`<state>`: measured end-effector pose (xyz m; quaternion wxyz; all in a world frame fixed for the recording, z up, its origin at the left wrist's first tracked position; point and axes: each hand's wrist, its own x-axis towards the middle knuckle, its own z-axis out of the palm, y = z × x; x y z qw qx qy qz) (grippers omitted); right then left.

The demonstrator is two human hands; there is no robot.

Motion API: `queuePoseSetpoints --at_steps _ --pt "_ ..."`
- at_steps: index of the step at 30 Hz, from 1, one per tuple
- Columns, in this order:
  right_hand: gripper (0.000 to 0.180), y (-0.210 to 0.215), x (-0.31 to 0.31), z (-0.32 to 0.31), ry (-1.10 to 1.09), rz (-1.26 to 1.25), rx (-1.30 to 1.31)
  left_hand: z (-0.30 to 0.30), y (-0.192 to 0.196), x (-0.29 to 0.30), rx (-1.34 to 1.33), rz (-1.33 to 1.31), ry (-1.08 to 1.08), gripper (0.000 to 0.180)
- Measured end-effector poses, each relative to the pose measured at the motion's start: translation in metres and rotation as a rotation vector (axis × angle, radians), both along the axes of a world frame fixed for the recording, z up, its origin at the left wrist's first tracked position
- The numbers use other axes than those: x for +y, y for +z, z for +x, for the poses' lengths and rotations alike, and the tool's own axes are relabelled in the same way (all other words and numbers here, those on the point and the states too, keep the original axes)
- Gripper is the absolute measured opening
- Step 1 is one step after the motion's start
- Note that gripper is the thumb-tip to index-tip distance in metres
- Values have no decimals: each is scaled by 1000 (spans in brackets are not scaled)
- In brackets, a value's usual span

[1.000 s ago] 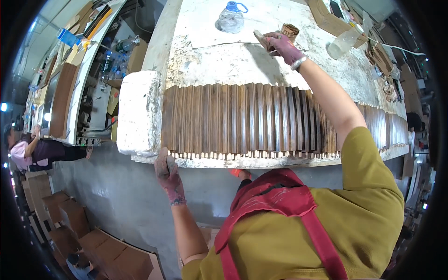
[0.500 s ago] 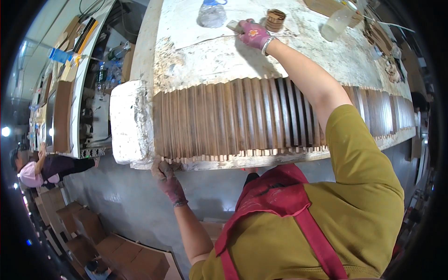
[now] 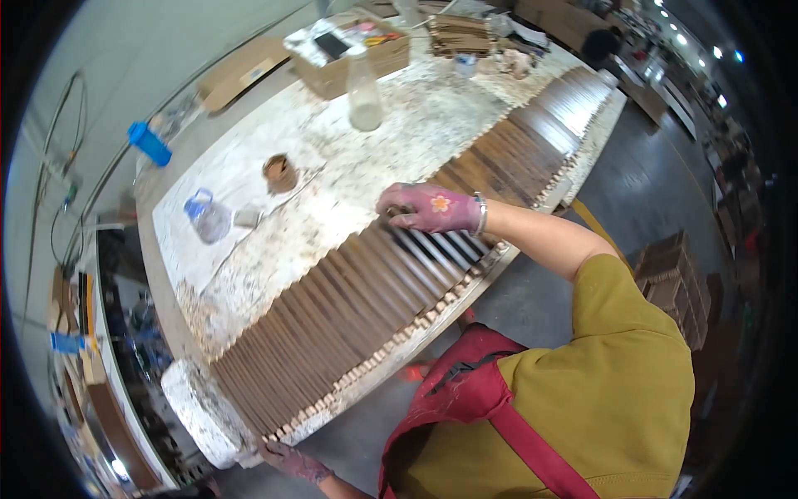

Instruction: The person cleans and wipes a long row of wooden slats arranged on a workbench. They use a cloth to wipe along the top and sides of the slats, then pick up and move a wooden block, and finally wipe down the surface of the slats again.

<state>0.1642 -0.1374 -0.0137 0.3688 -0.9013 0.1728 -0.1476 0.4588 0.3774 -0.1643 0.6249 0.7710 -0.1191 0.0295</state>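
Observation:
My right hand [image 3: 428, 208], in a pink glove with a flower patch, is closed over the far ends of the row of brown wooden strips [image 3: 332, 308]. Something small and dark shows between its fingers, too hidden to name. Several strips just under this hand look darker and glossier than the others. At the near left corner of the table, my gloved left hand [image 3: 293, 462] touches the strip ends beside a white wrapped block [image 3: 204, 413]; its fingers are partly hidden. On a white sheet lie a small pale flat piece [image 3: 247, 218], a blue-topped clear bottle [image 3: 208, 218] and a brown cup [image 3: 280, 173].
A clear bottle [image 3: 364, 100] stands farther back, before a cardboard box [image 3: 332, 76] of small items. Stacked wooden pieces [image 3: 460, 35] lie at the far end. A blue bottle [image 3: 150, 143] is at the left edge. Bundled strips [image 3: 675, 283] stand on the floor at right.
My right hand has left the pale flat piece by the bottle and come over the strips. The whole view has swung toward the right. My left hand remains at the corner.

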Motion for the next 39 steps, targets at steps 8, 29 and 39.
queuePoseSetpoints --at_steps 8,29,39 --pt "35 -2 -43 -147 -232 67 -68 -80 119 -65 -64 376 87 43" --pt "29 0 -358 -426 -1004 185 -296 -279 117 -300 -279 169 -604 29" --pt "73 -28 -455 -402 -1003 619 -603 -334 148 -343 -324 487 -574 32"
